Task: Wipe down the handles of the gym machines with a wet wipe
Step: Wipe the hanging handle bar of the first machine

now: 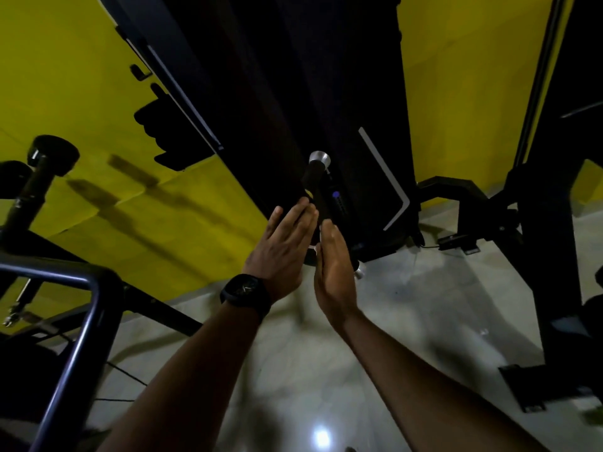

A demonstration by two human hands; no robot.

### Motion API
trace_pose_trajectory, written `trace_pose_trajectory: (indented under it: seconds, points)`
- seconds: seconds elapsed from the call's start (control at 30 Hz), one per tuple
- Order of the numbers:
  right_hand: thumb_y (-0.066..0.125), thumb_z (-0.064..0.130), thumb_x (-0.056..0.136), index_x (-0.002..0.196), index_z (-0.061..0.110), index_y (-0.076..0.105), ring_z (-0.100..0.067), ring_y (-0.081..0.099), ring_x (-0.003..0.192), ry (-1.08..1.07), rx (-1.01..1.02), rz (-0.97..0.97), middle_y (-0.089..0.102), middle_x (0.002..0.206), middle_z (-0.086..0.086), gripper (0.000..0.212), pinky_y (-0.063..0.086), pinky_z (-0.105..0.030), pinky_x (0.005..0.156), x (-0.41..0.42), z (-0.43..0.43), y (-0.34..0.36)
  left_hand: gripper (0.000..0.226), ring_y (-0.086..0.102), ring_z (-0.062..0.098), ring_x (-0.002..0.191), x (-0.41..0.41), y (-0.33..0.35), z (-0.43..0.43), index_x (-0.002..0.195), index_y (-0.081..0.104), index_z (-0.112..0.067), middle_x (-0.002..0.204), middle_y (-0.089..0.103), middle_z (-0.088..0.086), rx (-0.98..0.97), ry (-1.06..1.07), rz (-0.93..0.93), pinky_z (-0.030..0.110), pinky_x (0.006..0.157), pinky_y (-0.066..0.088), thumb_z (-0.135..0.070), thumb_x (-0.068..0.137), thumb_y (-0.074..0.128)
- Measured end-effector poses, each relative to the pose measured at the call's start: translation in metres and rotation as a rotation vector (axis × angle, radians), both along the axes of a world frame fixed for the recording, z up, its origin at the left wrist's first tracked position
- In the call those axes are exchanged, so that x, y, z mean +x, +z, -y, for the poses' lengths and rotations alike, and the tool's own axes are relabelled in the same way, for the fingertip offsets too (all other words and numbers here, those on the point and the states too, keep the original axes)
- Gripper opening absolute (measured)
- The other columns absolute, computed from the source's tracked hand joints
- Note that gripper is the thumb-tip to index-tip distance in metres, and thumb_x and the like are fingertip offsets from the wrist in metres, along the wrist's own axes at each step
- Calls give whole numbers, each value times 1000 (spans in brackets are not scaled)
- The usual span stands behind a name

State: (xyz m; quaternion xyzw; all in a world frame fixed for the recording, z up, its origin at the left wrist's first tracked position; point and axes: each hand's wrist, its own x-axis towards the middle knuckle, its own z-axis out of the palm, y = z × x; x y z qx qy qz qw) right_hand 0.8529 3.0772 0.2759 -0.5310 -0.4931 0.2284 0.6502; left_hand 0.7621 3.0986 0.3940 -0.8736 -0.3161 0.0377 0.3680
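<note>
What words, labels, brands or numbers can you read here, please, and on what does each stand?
No text is readable.
The watch face is too small and dark to read.
The blue spot near the black handle is blurred, showing no letters.

Black machine frames (551, 288) stand on the pale glossy floor (408, 337).

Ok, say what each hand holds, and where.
Neither grips: left hand and right hand flank the handle, fingers straight. A white sliver between them may be the wipe.
</note>
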Motion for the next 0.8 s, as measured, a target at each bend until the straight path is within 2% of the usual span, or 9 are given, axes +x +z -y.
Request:
trace_pose_trajectory:
  seconds: [0.1,0.2,0.37,0.43,0.53,0.6,0.67,0.73,0.8]
  points:
    - [39,17,108,150,8,39,-11,37,143,20,-60,-12,43,152,-6,43,32,-31,118,12,-15,11,77,-2,30,153,2,5,-2,156,25,-3,164,20,14,-4,5,-6,47,122,-11,-15,82,42]
    - [39,20,108,151,10,40,-7,38,142,13,-74,-51,44,153,-5,44,30,-17,115,16,4,1,77,-4,29,153,1,3,-1,156,24,-4,165,18,13,-19,30,-7,47,122,-14,-14,82,43]
    - [35,20,108,147,10,45,-19,40,142,4,-81,-67,47,150,-10,41,33,-38,118,6,-3,23,75,0,29,153,2,2,1,155,25,-3,164,23,14,4,11,12,47,123,-10,-16,83,40]
    - [34,30,109,147,20,47,-17,39,143,36,-63,-44,47,151,-6,41,33,-39,118,6,-12,33,78,-1,29,152,3,4,0,156,21,-3,164,22,14,11,19,-1,47,122,-10,-16,81,39]
    - [29,41,109,151,28,38,-9,25,148,-104,-175,106,35,158,2,44,28,-41,120,13,-2,11,78,-7,29,152,0,1,1,156,19,-3,165,17,14,2,24,-28,48,122,-11,-15,83,42]
    - [28,43,107,147,33,40,-16,34,143,-183,-208,73,40,154,2,43,33,-45,117,11,7,9,75,-5,29,153,1,-1,1,156,23,-3,165,19,14,-5,26,-4,48,123,-8,-15,84,40]
    - [33,28,105,148,20,44,-24,38,142,-132,-154,118,43,153,-6,45,30,-43,118,6,7,15,73,-2,28,153,2,-1,0,155,25,-3,164,22,14,-16,20,18,48,123,-5,-16,84,34]
    - [41,4,100,148,4,42,-29,34,145,-89,-106,252,41,154,-15,48,20,-33,122,8,6,15,75,-6,27,153,2,-1,0,157,19,-4,165,17,13,-16,27,3,48,122,-9,-16,84,31]
    - [48,-10,94,147,-3,41,-32,33,145,-62,-94,246,40,154,-20,54,20,-33,123,17,5,5,76,-9,27,152,1,0,-1,157,15,-5,166,14,13,-11,31,-5,48,122,-10,-16,84,35]
